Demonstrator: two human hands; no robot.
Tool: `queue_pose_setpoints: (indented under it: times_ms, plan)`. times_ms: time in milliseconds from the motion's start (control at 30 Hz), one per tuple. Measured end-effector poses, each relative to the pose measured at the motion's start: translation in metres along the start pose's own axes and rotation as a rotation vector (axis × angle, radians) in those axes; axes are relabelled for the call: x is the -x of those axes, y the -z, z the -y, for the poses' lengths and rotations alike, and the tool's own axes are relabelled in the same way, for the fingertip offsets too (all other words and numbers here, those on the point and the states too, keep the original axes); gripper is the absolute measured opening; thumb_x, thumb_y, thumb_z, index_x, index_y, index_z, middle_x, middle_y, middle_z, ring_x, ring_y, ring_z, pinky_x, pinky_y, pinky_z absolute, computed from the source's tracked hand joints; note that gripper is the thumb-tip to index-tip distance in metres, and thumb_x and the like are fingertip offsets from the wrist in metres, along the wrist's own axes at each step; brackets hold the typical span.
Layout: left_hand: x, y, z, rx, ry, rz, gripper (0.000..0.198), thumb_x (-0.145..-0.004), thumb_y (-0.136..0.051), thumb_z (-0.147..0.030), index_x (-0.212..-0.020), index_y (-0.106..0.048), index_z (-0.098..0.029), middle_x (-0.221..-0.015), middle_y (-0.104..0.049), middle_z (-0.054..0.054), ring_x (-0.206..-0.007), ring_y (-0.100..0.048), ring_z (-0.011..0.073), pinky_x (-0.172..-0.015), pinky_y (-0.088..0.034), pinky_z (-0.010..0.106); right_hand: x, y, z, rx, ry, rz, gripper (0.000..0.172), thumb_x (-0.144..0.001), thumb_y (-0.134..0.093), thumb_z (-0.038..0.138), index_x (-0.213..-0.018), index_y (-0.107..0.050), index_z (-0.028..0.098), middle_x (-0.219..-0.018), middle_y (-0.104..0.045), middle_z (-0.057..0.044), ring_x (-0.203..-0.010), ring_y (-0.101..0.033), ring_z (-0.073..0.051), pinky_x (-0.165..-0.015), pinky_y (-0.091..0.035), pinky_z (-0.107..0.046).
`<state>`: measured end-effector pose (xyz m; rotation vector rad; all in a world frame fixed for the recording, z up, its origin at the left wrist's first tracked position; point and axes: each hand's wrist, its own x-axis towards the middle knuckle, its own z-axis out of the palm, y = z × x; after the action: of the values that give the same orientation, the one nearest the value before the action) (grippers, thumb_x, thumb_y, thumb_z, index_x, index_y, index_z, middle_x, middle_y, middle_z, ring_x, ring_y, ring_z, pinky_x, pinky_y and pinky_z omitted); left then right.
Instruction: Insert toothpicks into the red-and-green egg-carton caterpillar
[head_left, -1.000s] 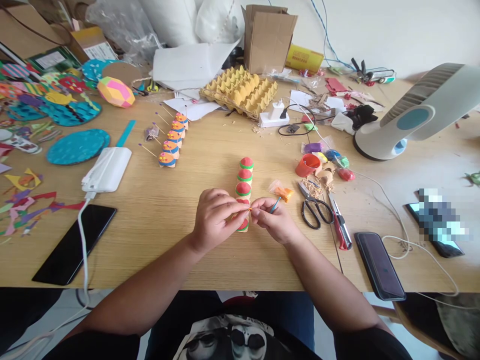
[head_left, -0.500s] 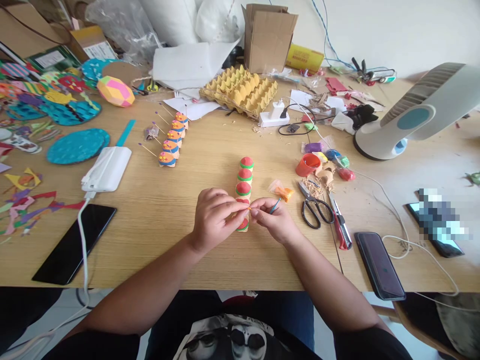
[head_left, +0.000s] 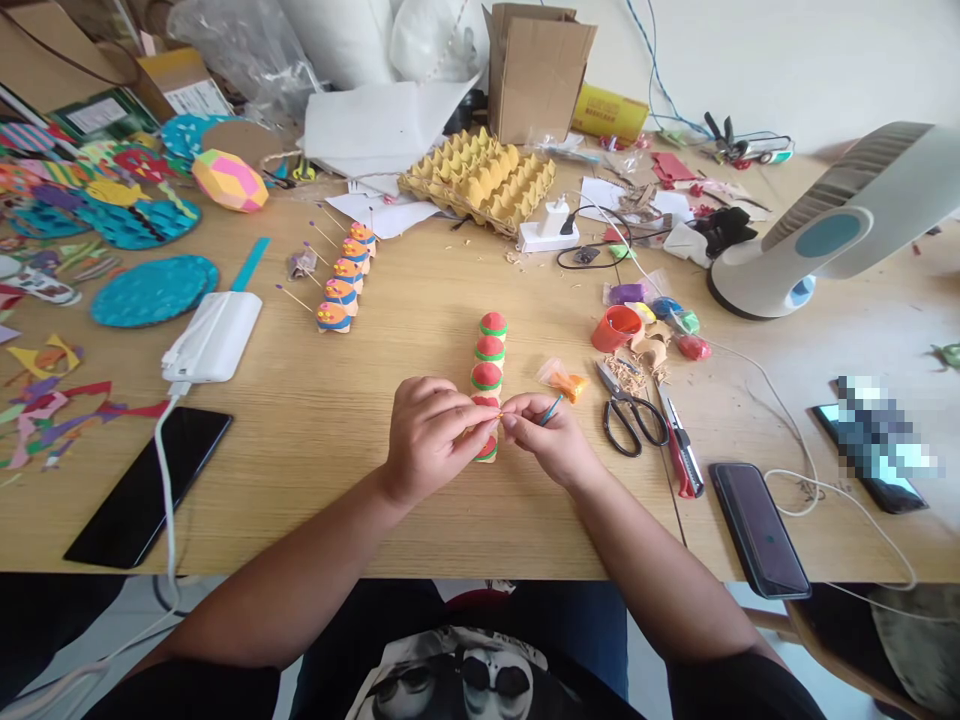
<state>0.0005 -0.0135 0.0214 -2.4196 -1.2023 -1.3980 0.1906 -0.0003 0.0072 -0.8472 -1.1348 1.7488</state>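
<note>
Over the near end of a row of egg-carton cups point(head_left: 487, 376), topped red with green bands, my two hands meet fingertip to fingertip. My left hand point(head_left: 435, 432) is closed in a pinch on a tiny orange bit of modelling clay point(head_left: 501, 415). My right hand point(head_left: 551, 435) pinches at the same bit from the other side, and a thin blue stick point(head_left: 553, 409) pokes out between its fingers. The fingers partly hide the nearest cups. Right of the row lies a clear bag of orange clay point(head_left: 571, 386).
Scissors point(head_left: 634, 412), a utility knife point(head_left: 681, 445) and a red cup point(head_left: 616, 328) are at the right. A finished-looking orange and blue cup row point(head_left: 345, 280) stands left, near a power bank point(head_left: 217, 338). Behind are an egg tray point(head_left: 480, 180) and a fan point(head_left: 832, 220).
Only slight finger movement shows at the orange bit, which looks less exposed between the fingertips. The arms and the cup row stay where they were.
</note>
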Motion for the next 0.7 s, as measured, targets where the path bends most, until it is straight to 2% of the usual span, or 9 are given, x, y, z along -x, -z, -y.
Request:
queue_pose_setpoints:
  times_ms: [367, 700]
  plan:
    - [-0.0002, 0.0004, -0.0002, 0.099, 0.046, 0.024, 0.015, -0.089, -0.074, -0.023, -0.103, -0.073, -0.027, -0.085, -0.076, -0.001, -0.079, -0.063, 0.0178, -0.08, -0.048, 0.036, 0.0007, 0.0025, -0.0016, -0.035, -0.059, -0.002, 0.033, -0.075, -0.087, 0.047, -0.084, -0.073, 0.018, -0.065, -0.062, 0.002, -0.056, -0.051, -0.009, -0.052, -0.037, -0.022]
    - [-0.0018, 0.0008, -0.0016, 0.153, 0.105, 0.076, 0.008, -0.094, -0.069, -0.025, -0.097, -0.077, -0.026, -0.083, -0.077, 0.0, -0.081, -0.064, 0.0167, -0.082, -0.048, 0.035, 0.0012, 0.0025, -0.0006, -0.019, -0.078, 0.019, 0.035, -0.076, -0.086, 0.048, -0.085, -0.073, 0.017, -0.062, -0.061, 0.002, -0.052, -0.045, -0.008, -0.047, -0.028, -0.022]
